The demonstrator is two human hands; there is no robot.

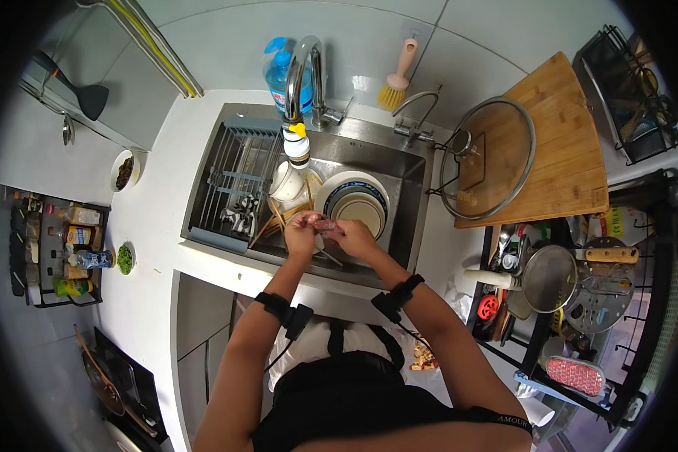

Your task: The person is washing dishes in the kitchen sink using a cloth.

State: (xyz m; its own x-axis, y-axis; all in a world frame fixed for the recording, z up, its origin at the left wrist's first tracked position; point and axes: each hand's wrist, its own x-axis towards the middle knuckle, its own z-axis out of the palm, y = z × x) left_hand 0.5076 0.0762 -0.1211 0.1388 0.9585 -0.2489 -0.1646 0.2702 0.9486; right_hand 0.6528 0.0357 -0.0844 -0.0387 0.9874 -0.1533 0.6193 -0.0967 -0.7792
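Over the sink [400,169], my left hand [300,233] and my right hand [355,237] both grip a small reddish-pink item [326,225]. Its kind is too small to tell. Just beyond my right hand, a stack of round dishes rests in the basin, with a cream bowl [360,210] on top and a wide white plate [329,183] beneath. White bowls [287,182] lean together left of that stack. Several wooden chopsticks [268,230] lie loosely beside my left hand. The faucet [304,56] with its white filter nozzle [296,148] hangs above the bowls.
A drying rack [217,183] spans the sink's left side, holding a black-and-white cloth [240,216]. Behind stand a blue soap bottle [276,79] and a hanging brush [398,76]. At right, a glass lid [500,175] leans before a wooden cutting board [565,147]. Small bowls [137,169] sit left.
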